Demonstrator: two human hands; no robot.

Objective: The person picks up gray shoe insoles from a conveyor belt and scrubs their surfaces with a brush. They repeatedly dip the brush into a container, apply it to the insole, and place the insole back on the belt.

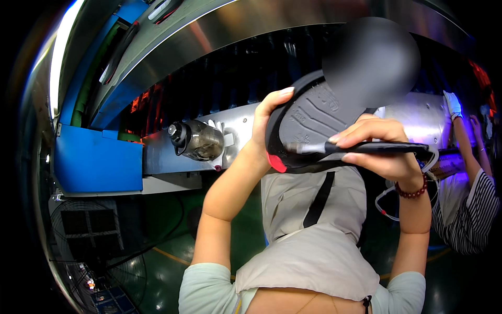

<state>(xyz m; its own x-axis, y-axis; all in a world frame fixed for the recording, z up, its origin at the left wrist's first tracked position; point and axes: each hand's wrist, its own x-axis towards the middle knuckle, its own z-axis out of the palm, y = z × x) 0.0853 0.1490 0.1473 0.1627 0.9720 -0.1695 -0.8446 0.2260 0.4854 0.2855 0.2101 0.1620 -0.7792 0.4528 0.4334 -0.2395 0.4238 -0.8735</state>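
Note:
My left hand (265, 121) grips a black shoe sole (312, 116) by its left edge, thumb near the rim. The sole is tilted up in front of my chest, with a red patch at its heel end and raised lines across its face. In my right hand (384, 137) is a black-handled brush (408, 148), pinched between thumb and fingers. Its pale bristle end lies over the sole's heel area and seems to touch it. A thin white tube curves near the handle's rear end. A blurred patch hides the sole's far end.
A dark see-through water bottle (201, 139) lies on a metal ledge (244, 121) left of me, beside a white glove-like cloth. Blue machine housing (99, 157) stands further left, a fan (91, 230) below. At the right, another person's arms (465, 141) reach into purple light.

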